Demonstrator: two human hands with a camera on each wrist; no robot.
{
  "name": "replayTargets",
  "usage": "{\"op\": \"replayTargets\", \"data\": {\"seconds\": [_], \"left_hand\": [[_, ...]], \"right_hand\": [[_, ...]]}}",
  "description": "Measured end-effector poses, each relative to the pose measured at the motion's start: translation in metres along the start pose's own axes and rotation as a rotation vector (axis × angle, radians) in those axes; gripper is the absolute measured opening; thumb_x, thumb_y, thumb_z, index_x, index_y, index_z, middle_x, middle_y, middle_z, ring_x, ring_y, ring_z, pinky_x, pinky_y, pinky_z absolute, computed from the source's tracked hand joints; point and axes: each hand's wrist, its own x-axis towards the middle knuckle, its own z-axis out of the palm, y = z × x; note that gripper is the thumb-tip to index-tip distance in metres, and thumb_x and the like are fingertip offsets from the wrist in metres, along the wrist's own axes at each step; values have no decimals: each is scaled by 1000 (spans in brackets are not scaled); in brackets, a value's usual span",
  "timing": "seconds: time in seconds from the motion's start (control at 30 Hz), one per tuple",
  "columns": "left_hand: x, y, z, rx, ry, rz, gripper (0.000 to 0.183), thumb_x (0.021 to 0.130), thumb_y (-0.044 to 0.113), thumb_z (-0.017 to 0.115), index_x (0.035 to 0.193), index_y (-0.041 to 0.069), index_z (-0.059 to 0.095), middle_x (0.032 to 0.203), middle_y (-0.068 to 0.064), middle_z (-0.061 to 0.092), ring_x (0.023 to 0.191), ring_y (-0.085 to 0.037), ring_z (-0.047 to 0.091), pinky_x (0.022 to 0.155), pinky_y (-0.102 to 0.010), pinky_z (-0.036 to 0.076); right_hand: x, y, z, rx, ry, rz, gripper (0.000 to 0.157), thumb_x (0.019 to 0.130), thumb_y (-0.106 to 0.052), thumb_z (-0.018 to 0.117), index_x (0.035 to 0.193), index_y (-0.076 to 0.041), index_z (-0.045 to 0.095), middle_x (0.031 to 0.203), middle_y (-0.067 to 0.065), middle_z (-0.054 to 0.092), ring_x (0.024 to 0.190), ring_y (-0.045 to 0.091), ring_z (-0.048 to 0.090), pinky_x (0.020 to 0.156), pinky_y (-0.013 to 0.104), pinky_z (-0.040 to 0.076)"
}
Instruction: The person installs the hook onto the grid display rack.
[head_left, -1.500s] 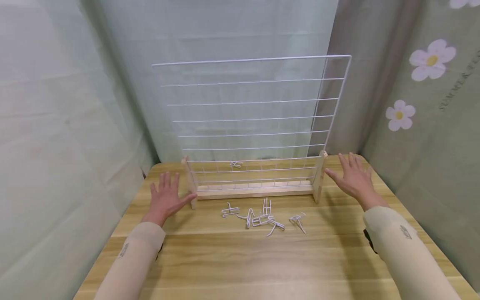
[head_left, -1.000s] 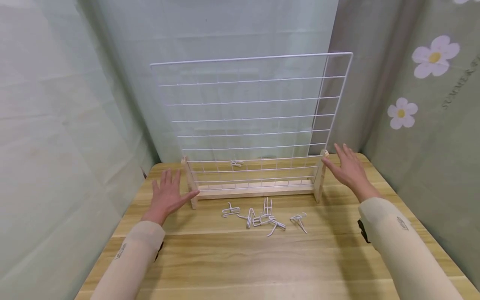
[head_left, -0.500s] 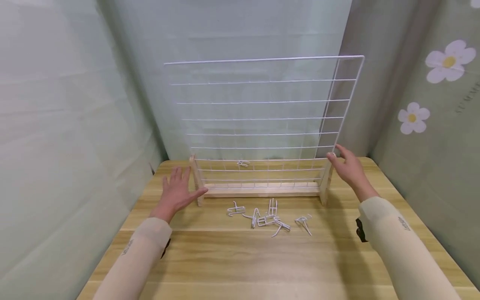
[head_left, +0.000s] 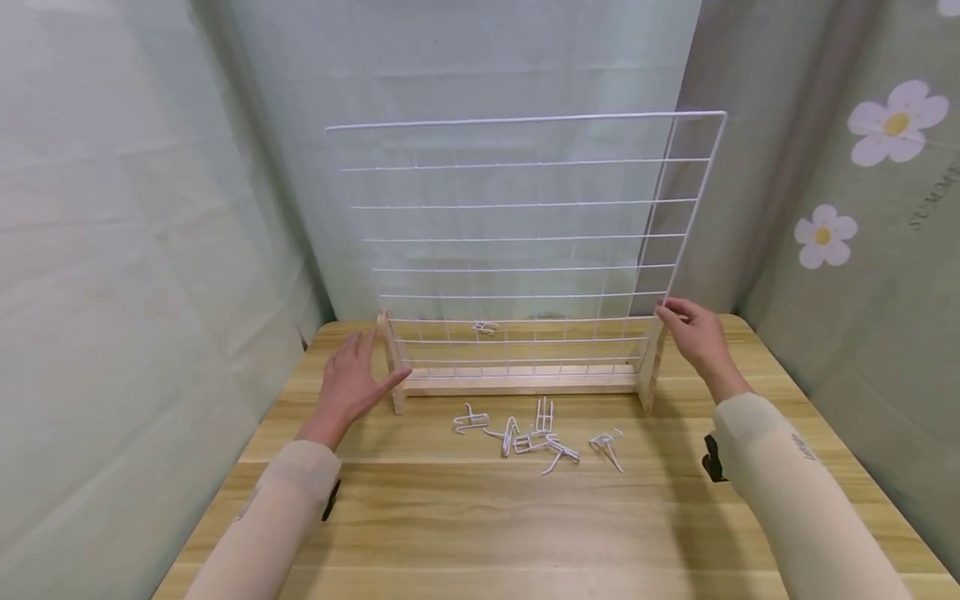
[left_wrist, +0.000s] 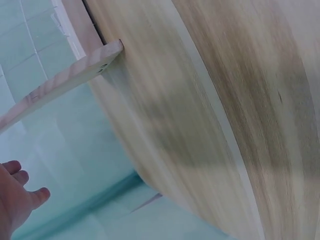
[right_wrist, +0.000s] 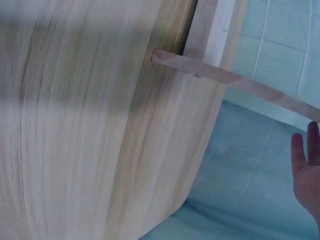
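Observation:
A white wire grid panel [head_left: 517, 204] stands upright in a wooden base [head_left: 525, 385] with a post at each end. At its right side, my right hand [head_left: 699, 340] pinches the panel's edge wire just above the right post [head_left: 651, 367], thumb and index finger together. My left hand [head_left: 352, 383] is beside the left post [head_left: 392, 362], fingers spread and thumb reaching toward the post; whether it touches is unclear. In the wrist views, only parts of the left hand [left_wrist: 17, 200] and right hand [right_wrist: 307, 175] show. Several white wire hooks [head_left: 531, 440] lie in front of the base.
Another white wire hook [head_left: 484, 327] shows through the grid, toward the back. Everything stands on a wood-grain table [head_left: 487, 525]. Pale green cloth [head_left: 135, 250] hangs to the left and behind, and a flower-printed cloth [head_left: 870, 350] hangs on the right.
My right hand has come in from the right to the panel's edge, and its fingers have closed there. The left hand has drawn slightly nearer the left post. The hooks stay put.

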Motion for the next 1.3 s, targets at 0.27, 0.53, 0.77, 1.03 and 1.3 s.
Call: {"op": "replayTargets", "data": {"seconds": [0.27,0.53,0.77,1.03,1.3], "left_hand": [[-3,6,-5,-89,83,11,100,87,69,57,157,7,23,157,-26,23,143,-44,22,109,-66,21],[-1,25,-2,-152,81,35,95,87,62,64,155,6,29,157,-22,26,141,-43,27,108,-65,25],[0,40,9,-170,45,58,90,87,64,64,151,8,37,153,-21,33,138,-42,32,108,-60,31],[-1,50,26,-256,-9,65,79,90,55,66,149,9,41,152,-18,36,139,-39,33,109,-59,31],[-1,57,42,-277,-61,65,79,90,59,64,148,10,44,150,-17,41,137,-38,37,108,-58,33]], "right_hand": [[3,6,2,151,-10,42,55,105,-39,46,142,2,49,143,21,49,117,21,53,101,46,45],[6,6,1,265,-22,140,61,102,-43,49,146,0,45,148,21,43,131,32,45,100,42,44],[8,4,1,299,-21,188,61,102,-41,51,147,-1,44,150,20,41,133,31,44,102,41,43],[11,7,1,344,-23,245,62,101,-41,52,148,-2,42,152,20,39,137,34,40,103,42,42],[13,9,1,355,-35,248,62,101,-40,53,149,-2,41,150,18,40,137,33,40,104,43,40]]}}
